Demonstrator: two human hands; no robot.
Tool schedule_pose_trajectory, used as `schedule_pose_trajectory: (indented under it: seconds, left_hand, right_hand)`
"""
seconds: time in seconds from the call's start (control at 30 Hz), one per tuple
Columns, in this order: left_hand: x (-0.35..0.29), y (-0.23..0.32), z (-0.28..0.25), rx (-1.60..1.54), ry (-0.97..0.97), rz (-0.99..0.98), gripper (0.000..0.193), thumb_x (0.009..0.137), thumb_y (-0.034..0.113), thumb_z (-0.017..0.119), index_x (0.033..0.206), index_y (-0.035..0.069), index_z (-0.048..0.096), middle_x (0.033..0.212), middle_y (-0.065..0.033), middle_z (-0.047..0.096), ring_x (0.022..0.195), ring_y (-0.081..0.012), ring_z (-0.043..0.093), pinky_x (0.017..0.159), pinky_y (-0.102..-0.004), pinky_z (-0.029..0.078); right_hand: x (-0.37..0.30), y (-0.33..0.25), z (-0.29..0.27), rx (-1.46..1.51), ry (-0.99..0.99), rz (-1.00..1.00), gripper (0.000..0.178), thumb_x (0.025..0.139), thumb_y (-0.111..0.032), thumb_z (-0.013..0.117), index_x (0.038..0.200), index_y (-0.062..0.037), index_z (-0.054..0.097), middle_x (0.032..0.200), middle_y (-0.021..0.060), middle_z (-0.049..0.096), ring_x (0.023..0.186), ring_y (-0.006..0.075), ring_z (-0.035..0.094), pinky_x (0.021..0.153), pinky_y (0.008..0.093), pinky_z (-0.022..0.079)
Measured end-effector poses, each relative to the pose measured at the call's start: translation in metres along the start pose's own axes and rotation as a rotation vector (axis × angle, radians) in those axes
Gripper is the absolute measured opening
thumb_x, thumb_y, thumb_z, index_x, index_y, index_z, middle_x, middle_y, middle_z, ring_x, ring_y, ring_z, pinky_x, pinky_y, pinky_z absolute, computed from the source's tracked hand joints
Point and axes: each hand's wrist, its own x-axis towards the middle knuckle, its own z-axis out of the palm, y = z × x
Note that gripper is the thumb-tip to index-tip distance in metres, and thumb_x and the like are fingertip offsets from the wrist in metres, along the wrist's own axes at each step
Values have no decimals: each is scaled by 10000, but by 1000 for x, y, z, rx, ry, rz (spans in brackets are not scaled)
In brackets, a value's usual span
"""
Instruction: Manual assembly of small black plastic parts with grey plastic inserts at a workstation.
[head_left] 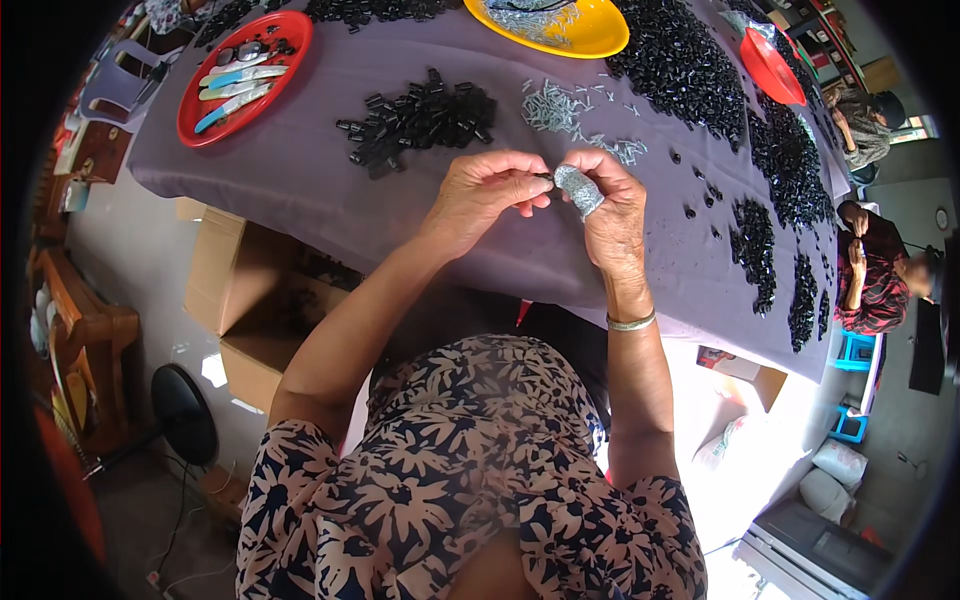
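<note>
Just over the near edge of the cloth-covered table, my two hands meet fingertip to fingertip. My left hand (470,200) pinches a small black plastic piece (543,177) between thumb and fingers. My right hand (617,220) is closed against it, its thumb wrapped in a silvery cover (579,192); whatever its fingertips grip is hidden. Beyond my left hand lies a loose pile of similar black pieces (425,115). A scatter of small silvery pins (552,108) lies beyond my right hand.
At the far left, a red tray (187,128) holds several knife-like tools. A yellow bowl (603,42) with more pins stands at the far side. Large heaps of black pieces (690,85) spread rightward near a red bowl (768,72). Another person (880,290) sits at right; cardboard boxes (215,265) stand below.
</note>
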Motion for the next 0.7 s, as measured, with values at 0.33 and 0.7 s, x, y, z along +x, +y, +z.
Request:
schedule_pose_trajectory:
  seconds: [0.33,0.7]
  left_hand:
    - [-2,-10,1,-119,43,-9,180,890,59,682,1056,-12,676,936,-104,699,810,-171,688,677,-274,548]
    - [-2,-9,7,70,39,91,166,878,53,694,1029,-14,682,921,-29,642,849,-127,658,675,-257,515]
  right_hand:
    - [-5,-1,11,-244,55,-145,33,909,-13,653,917,-9,622,832,-12,620,740,62,586,675,205,496]
    - [-2,-5,4,-184,-7,-67,59,889,43,652,911,-3,623,840,1,638,720,64,614,651,213,517]
